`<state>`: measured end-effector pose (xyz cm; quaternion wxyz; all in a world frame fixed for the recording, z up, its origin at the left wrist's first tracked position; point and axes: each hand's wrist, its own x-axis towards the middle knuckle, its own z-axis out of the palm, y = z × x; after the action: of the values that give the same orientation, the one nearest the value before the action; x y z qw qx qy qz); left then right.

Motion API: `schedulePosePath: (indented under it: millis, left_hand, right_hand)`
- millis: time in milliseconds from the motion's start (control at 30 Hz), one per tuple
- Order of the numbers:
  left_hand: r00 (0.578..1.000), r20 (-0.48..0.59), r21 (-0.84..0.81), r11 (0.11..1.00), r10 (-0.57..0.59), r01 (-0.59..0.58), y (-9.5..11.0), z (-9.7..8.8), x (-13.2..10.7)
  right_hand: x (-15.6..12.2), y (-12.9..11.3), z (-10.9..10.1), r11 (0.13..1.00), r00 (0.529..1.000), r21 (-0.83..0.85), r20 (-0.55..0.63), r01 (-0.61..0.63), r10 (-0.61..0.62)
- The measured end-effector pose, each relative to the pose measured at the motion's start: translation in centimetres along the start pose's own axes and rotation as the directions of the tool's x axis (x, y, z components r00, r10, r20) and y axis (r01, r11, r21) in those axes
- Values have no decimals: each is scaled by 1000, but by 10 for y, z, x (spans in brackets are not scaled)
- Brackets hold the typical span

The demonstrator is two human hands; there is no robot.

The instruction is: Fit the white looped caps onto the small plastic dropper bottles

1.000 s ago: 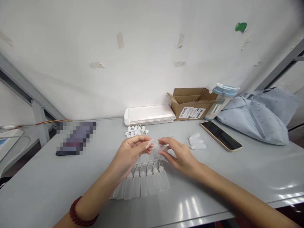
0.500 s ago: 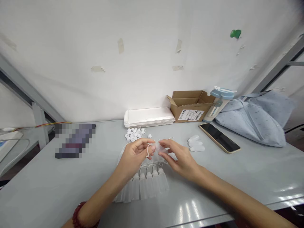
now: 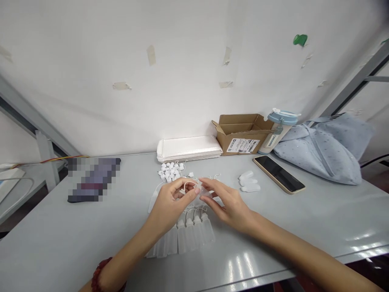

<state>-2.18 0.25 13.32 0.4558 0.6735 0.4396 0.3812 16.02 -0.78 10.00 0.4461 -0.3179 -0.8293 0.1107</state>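
Both hands meet over the middle of the grey table point(image 3: 60, 239). My left hand point(image 3: 170, 205) pinches the white tethered cap end of a small translucent squeeze bottle point(image 3: 201, 191). My right hand point(image 3: 226, 202) grips the bottle's body from the right, fingers curled round it. Just below the hands lies a row of several finished small bottles point(image 3: 188, 235) with caps on. Behind the hands sits a pile of loose white caps point(image 3: 170, 171). Three uncapped bottle bodies point(image 3: 249, 181) lie to the right.
A stack of white trays point(image 3: 189, 148) stands against the wall. Right of it are an open cardboard box point(image 3: 243, 132), a blue-lidded tumbler point(image 3: 278, 132), a phone point(image 3: 278, 173) and a light blue bag point(image 3: 325, 150). A dark blurred object point(image 3: 92, 178) lies at left.
The fingers of both hands have shifted slightly on the small bottle and its cap, with the left thumb now pressing nearer the cap. The camera view has tilted a little.
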Motion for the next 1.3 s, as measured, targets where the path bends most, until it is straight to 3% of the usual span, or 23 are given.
schedulePosePath:
  millis: [167, 267, 333, 400, 500, 567, 633, 833, 967, 1067, 1167, 1300]
  left_hand:
    - [1000, 6, 42, 999, 0, 0, 0, 0, -1]
    - [996, -37, 164, 984, 83, -76, 1, 0, -3]
    - [973, -83, 268, 946, 213, -184, 2, 0, -3]
    - [904, -130, 384, 861, 406, -332, 1, 0, -3]
    - [758, -68, 537, 664, 648, -520, 0, -1, -4]
    - [715, 61, 589, 553, 697, -590, -2, -1, -4]
    - [709, 150, 612, 499, 689, -614, -5, 0, -4]
    - [729, 142, 612, 519, 670, -596, -10, 5, -4]
    - [738, 151, 564, 556, 657, -610, -10, 12, -8]
    - [778, 197, 507, 617, 597, -602, -7, 19, -15]
    - [826, 291, 446, 695, 483, -564, -2, 27, -24]
    - [837, 428, 394, 762, 342, -513, 4, 33, -33]
  right_hand:
    - [1, -4, -1, 998, 999, 48, 35, -27, 25]
    - [4, -9, -3, 936, 962, 222, 63, -275, 267]
    - [8, -13, -6, 764, 872, 427, 162, -483, 461]
    - [12, -14, -10, 565, 794, 584, 261, -583, 549]
    - [17, -12, -17, 389, 746, 693, 329, -607, 579]
    - [19, -11, -20, 321, 737, 726, 367, -608, 567]
    - [19, -11, -21, 284, 737, 739, 400, -611, 545]
    - [21, -10, -25, 317, 727, 687, 456, -654, 514]
    - [26, -2, -41, 428, 651, 491, 591, -759, 476]
    - [27, 3, -58, 514, 534, 301, 745, -803, 399]
    - [27, 7, -68, 573, 377, 142, 870, -808, 317]
    - [25, 8, -68, 641, 176, -26, 952, -767, 250]
